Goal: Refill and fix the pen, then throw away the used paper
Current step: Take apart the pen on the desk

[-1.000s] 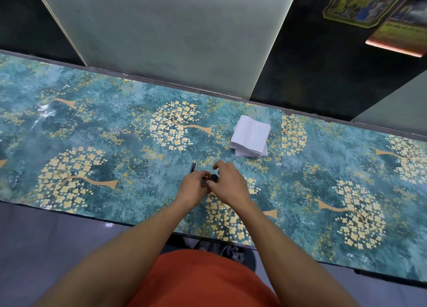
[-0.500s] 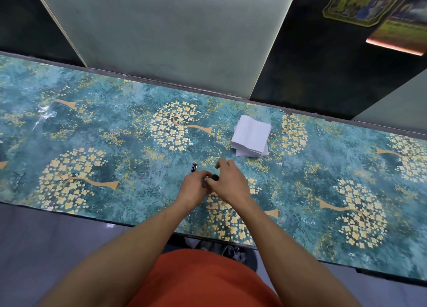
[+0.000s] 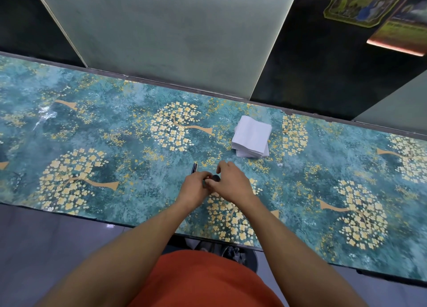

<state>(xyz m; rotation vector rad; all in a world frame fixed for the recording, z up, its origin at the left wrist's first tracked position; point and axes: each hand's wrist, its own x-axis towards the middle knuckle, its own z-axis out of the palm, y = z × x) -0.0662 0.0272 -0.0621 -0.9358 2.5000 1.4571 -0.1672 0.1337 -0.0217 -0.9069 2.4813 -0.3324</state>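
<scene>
Here we work at a patterned table (image 3: pixel 92 131). The paper stack (image 3: pixel 251 136) lies at one o'clock from our hands, well apart. The pen (image 3: pixel 194 168) pokes from our left hand (image 3: pixel 193 190), long axis toward twelve. Our right hand (image 3: pixel 231 183) pinches a small dark part (image 3: pixel 216 178), probably an ink container; its contents are hidden.

small dark object (image 3: pixel 214 179) mostly hidden between hands, pen (image 3: pixel 194 167) partly covered by left hand (image 3: pixel 193 190)

Both hands, left hand (image 3: pixel 193 189) and right hand (image 3: pixel 231 183), meeting over the patterned surface (image 3: pixel 97 145), fingers (image 3: pixel 203 174) pinching a small dark object (image 3: pixel 214 178), pen (image 3: pixel 194 168) protruding, paper stack (image 3: pixel 251 136) beyond.
</scene>
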